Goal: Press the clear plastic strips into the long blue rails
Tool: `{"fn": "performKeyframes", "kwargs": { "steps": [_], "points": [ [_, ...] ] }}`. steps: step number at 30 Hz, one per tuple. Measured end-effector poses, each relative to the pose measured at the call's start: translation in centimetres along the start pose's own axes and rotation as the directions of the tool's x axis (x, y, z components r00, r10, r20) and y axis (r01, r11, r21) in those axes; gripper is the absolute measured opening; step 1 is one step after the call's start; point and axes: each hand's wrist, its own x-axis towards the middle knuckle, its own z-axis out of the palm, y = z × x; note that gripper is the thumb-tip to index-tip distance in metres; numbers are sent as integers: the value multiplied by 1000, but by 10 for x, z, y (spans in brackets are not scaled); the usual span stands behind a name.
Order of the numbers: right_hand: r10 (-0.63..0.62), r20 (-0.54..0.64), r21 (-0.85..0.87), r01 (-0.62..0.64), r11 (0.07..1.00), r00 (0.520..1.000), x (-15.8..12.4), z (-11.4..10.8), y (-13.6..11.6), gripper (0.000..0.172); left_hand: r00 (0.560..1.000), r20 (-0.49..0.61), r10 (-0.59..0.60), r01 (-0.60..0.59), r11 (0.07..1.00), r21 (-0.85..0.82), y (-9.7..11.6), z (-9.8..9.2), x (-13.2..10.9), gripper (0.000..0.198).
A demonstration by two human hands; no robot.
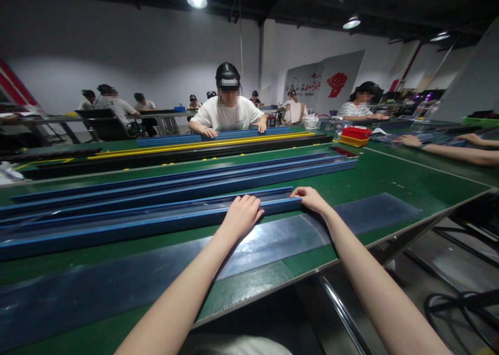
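Observation:
A long blue channel-shaped strip (156,226) lies across the table, with clear film along its inside. My left hand (244,214) rests on its near wall, fingers bent over the edge into the channel. At the strip's right end, my right hand (309,198) pinches the end, thumb and fingers close together; the fingertips are partly hidden. Between my arms and the strip, a long flat sheet of clear plastic (268,243) is spread along the table, passing beneath my forearms. Just behind, another blue channel strip (249,177) lies roughly parallel.
Yellow strips (210,146) and black strips (187,156) lie farther back on the green table (393,170). A co-worker (230,110) handles a blue strip opposite me. Red and yellow bins (354,136) and a phone-like dark object (343,152) are at right. The table's near edge slants up rightward.

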Motion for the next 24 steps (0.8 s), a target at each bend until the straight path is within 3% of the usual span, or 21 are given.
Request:
{"fn": "performKeyframes", "kwargs": {
  "steps": [24],
  "points": [
    [-12, 7, -1, 12, 1000, 1000, -1, -1, -2, 17, 1000, -22, 0, 0, 1000, 20, -2, 4, 2, 21]
  ]
}}
